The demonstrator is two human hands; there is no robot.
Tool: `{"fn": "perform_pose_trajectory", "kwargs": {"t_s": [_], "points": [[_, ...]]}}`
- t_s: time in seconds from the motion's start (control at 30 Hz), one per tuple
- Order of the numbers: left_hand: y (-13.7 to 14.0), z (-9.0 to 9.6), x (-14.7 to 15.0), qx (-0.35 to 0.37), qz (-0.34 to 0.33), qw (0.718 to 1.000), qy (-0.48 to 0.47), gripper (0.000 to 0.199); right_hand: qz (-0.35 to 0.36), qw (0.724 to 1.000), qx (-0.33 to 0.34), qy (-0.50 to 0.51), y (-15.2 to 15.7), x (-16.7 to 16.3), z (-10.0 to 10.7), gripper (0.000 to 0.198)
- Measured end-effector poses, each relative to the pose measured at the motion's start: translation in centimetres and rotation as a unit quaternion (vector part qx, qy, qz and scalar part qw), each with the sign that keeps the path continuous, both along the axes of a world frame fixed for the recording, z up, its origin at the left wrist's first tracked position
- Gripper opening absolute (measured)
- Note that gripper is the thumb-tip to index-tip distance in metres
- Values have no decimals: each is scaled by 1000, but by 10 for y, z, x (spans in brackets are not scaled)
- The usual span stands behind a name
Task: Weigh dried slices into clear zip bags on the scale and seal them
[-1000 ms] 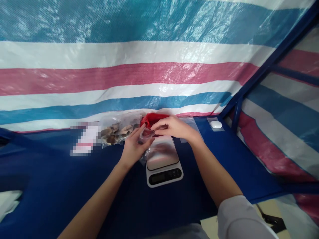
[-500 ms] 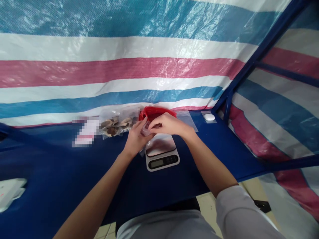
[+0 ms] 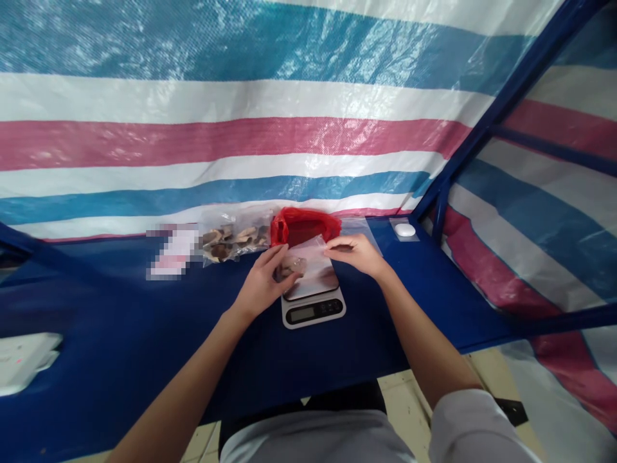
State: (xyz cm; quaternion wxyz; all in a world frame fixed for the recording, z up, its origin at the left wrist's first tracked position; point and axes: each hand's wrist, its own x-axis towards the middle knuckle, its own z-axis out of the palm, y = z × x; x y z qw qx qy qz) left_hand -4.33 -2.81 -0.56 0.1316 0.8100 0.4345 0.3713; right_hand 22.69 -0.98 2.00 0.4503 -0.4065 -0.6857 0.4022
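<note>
A small clear plastic bag (image 3: 311, 253) with something pale brownish in its left end is stretched between my hands, above a kitchen scale (image 3: 315, 312). My left hand (image 3: 264, 283) grips the filled end, thumb in front and fingers behind. My right hand (image 3: 355, 253) pinches the bag's upper right edge. Behind the bag stands a red plastic bag (image 3: 308, 226) with its mouth open. The scale's dark display faces me, and I cannot read any figure on it.
Larger clear bags with brown dried pieces (image 3: 236, 238) lie at the back left, beside a blurred-out paper (image 3: 174, 252). A flat clear bag (image 3: 359, 228) and a white oval object (image 3: 405, 229) sit back right. A white device (image 3: 26, 361) is at the left edge.
My right hand has moved away to the right from my left hand, drawing the small clear bag out flat between them. The red bag's opening now shows more.
</note>
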Motion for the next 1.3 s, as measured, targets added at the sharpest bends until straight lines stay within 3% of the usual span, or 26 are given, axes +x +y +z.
{"fn": "perform_pose_trajectory", "kwargs": {"t_s": [0.17,0.37,0.73,0.93,1.03,1.13,1.3], "points": [[-10,-9,-5,8,13,1000,15,54,-44,995,-74,47,-7,15,-21,31],[-8,-9,-5,-16,-8,999,27,51,-51,991,-103,65,-3,14,-27,37],[5,-4,-5,-24,-67,997,35,50,-32,995,-92,20,-13,29,-27,35],[-7,-1,-21,-6,5,1000,-7,46,-104,994,-23,-37,-18,48,-23,33],[-11,-5,-34,-14,46,999,3,47,-138,976,62,-154,-19,54,-28,27],[-13,-15,-42,-2,58,996,61,49,-140,936,132,-295,-22,54,-38,28],[-17,-27,-41,17,79,979,187,53,-135,879,143,-434,-27,50,-63,50]]}}
